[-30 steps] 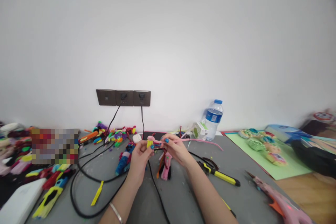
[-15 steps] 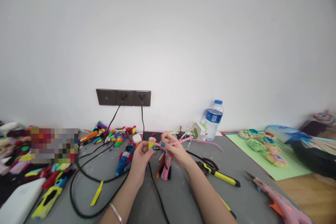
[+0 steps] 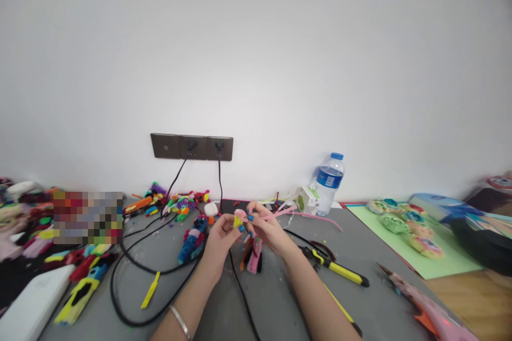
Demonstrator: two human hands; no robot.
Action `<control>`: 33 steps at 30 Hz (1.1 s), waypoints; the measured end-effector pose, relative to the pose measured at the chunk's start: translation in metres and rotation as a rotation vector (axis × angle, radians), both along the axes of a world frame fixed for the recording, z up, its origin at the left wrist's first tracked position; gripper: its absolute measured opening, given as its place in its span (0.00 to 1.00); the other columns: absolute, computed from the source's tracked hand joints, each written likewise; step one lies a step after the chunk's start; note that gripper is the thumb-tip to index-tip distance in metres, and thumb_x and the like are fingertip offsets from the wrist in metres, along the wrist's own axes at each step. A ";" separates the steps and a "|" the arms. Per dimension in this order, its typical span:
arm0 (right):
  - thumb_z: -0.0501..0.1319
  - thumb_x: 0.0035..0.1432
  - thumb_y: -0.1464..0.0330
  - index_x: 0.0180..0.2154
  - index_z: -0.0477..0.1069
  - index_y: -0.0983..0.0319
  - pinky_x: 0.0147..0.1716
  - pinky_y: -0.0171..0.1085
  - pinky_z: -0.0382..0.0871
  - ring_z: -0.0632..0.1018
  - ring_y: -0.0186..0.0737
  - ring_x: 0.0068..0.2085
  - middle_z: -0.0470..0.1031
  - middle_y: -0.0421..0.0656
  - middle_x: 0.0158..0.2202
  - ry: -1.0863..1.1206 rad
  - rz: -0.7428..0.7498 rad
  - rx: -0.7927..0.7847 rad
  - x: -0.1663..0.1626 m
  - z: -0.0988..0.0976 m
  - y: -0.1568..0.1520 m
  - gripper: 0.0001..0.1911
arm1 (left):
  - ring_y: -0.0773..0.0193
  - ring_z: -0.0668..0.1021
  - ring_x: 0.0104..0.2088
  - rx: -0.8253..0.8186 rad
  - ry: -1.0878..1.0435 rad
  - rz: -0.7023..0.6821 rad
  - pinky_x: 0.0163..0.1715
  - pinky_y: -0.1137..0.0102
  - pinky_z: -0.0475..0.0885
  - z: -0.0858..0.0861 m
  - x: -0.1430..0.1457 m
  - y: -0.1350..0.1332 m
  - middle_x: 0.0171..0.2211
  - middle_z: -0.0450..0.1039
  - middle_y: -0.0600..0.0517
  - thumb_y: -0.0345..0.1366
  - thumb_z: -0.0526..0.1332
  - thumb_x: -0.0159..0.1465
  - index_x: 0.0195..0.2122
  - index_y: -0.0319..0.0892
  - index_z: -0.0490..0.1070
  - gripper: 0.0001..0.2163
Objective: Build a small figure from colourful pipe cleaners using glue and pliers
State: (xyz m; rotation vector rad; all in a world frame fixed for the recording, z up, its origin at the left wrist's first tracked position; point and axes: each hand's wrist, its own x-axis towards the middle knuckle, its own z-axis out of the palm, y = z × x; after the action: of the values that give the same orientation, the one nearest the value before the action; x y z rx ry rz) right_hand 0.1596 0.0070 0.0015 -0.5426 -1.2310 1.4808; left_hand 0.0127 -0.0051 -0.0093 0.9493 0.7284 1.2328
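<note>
My left hand (image 3: 222, 238) is closed, its thumb and fingers pinching a small yellow and pink fuzzy piece (image 3: 238, 219). Close beside it, my right hand (image 3: 271, 230) pinches a pink pipe cleaner (image 3: 287, 212) that meets the pink part of that piece. Its long free ends trail off to the right above the table. Below the right hand lie bundled pink, black and orange pipe cleaners (image 3: 253, 260). A blue fuzzy figure (image 3: 189, 242) rests left of my left hand. The exact grip of the right fingertips is partly hidden.
Black cables (image 3: 116, 298) loop across the grey table to wall sockets (image 3: 192, 147). Yellow-handled pliers (image 3: 340, 272) and a pink glue gun (image 3: 428, 303) lie at right. A water bottle (image 3: 328, 184) stands by the wall. Colourful fuzzy pieces (image 3: 184, 205) are piled at back left.
The whole view has shifted slightly to the left. Both hands keep their pinch, and the yellow and pink piece now sits a little nearer the right fingertips.
</note>
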 end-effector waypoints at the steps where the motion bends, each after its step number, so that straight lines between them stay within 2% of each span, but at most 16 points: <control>1: 0.65 0.55 0.61 0.34 0.62 0.60 0.25 0.30 0.59 0.64 0.29 0.18 0.67 0.32 0.15 0.003 -0.004 -0.006 0.000 0.000 0.000 0.14 | 0.67 0.75 0.29 -0.005 -0.014 -0.007 0.27 0.75 0.69 0.001 0.000 0.000 0.31 0.76 0.50 0.41 0.73 0.48 0.34 0.39 0.73 0.16; 5: 0.66 0.54 0.61 0.34 0.62 0.60 0.24 0.29 0.58 0.65 0.30 0.19 0.68 0.32 0.17 -0.004 -0.015 -0.030 0.001 0.002 -0.001 0.15 | 0.68 0.76 0.27 -0.046 -0.083 -0.006 0.28 0.74 0.72 0.007 0.002 -0.002 0.29 0.76 0.51 0.44 0.72 0.49 0.33 0.39 0.74 0.17; 10: 0.66 0.54 0.61 0.32 0.61 0.59 0.26 0.30 0.62 0.66 0.30 0.20 0.68 0.33 0.17 0.029 0.023 -0.054 0.001 0.005 -0.005 0.15 | 0.68 0.77 0.26 -0.054 -0.138 0.018 0.29 0.74 0.72 0.007 0.002 -0.002 0.28 0.77 0.52 0.42 0.74 0.47 0.31 0.39 0.74 0.16; 21: 0.65 0.55 0.61 0.32 0.60 0.59 0.25 0.32 0.66 0.69 0.32 0.20 0.71 0.34 0.17 0.046 0.053 -0.063 -0.002 0.006 -0.006 0.15 | 0.66 0.76 0.29 0.018 -0.066 0.046 0.29 0.74 0.71 0.007 0.001 -0.002 0.30 0.77 0.49 0.40 0.73 0.48 0.33 0.38 0.75 0.15; 26: 0.64 0.56 0.62 0.33 0.58 0.58 0.26 0.32 0.66 0.72 0.34 0.23 0.72 0.34 0.18 0.038 0.060 -0.058 -0.002 0.002 -0.004 0.14 | 0.66 0.75 0.28 0.043 -0.029 0.060 0.25 0.74 0.70 0.006 0.001 -0.002 0.32 0.76 0.49 0.39 0.73 0.48 0.34 0.39 0.74 0.15; 33: 0.64 0.56 0.63 0.33 0.58 0.58 0.23 0.32 0.64 0.69 0.32 0.19 0.71 0.33 0.18 0.042 0.061 -0.083 -0.002 0.000 -0.002 0.14 | 0.65 0.76 0.30 0.029 -0.047 0.015 0.29 0.72 0.72 0.009 0.001 -0.003 0.32 0.76 0.50 0.38 0.72 0.49 0.34 0.39 0.73 0.14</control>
State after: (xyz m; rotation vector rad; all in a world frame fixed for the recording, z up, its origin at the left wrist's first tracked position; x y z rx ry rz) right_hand 0.1581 0.0048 0.0014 -0.5309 -1.1669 1.5920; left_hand 0.0138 -0.0081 0.0002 0.9371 0.6834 1.2774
